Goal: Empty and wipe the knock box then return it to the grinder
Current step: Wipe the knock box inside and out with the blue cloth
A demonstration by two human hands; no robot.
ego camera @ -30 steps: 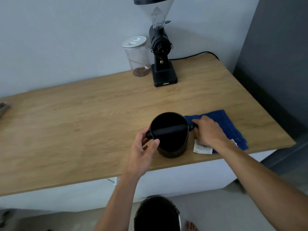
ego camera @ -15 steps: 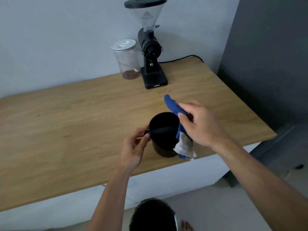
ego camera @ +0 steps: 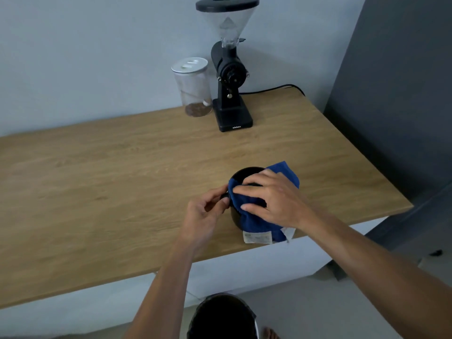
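The knock box [ego camera: 236, 216] stands upright on the tabletop [ego camera: 102, 192], close to the front edge, so that both hands reach it without stretching. The left hand [ego camera: 204, 212] has its grip closed on a dark projection at the left wall of the box, apparently the end of the knock bar; this hold most likely braces the box against sliding or turning under wiping pressure. The right hand [ego camera: 274, 196] lies flat, fingers spread, pressing the blue cloth [ego camera: 256, 221] down over the rim; its grip is not closed around anything. The cloth covers the right and near parts of the opening and hangs down the near wall, with its white label [ego camera: 256, 237] resting at the tabletop edge. The box therefore sits between the two hands, directly under the right palm. The grinder [ego camera: 231, 77] stands well apart at the back of the tabletop, beside a clear jar [ego camera: 193, 86]. A dark bin [ego camera: 221, 316] stands on the floor below the front edge.
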